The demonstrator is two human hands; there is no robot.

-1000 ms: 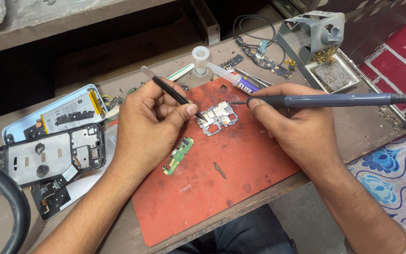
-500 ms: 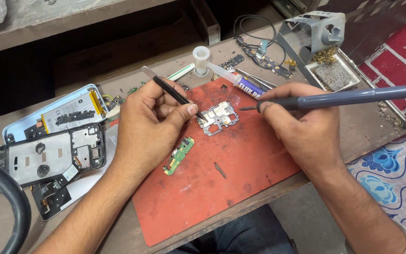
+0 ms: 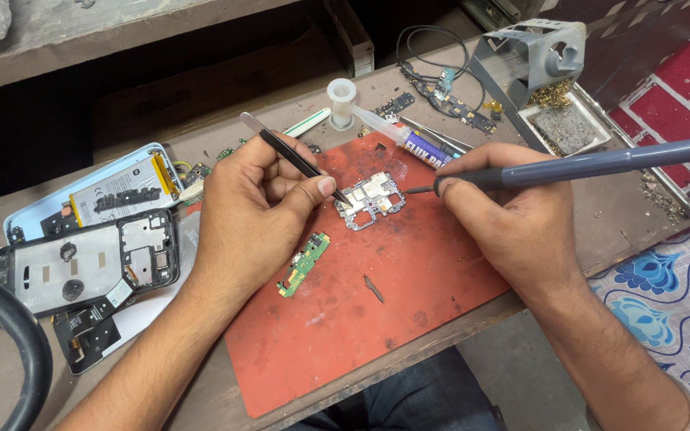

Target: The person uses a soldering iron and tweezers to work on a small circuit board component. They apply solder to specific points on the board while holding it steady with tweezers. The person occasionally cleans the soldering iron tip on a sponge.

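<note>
At the frame centre, your left hand [image 3: 253, 211] grips tweezers [image 3: 297, 160] on the circuit board [image 3: 370, 199]; your right hand [image 3: 513, 215] fingers close around the soldering iron [image 3: 584, 165].

A small silver circuit board [image 3: 371, 199] lies flat mid-frame; black tweezers [image 3: 293, 157] and a grey soldering iron [image 3: 576, 166] slant toward it.

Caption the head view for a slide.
Left hand holds tweezers against a circuit board on a red mat; right hand brings a soldering iron.
</note>
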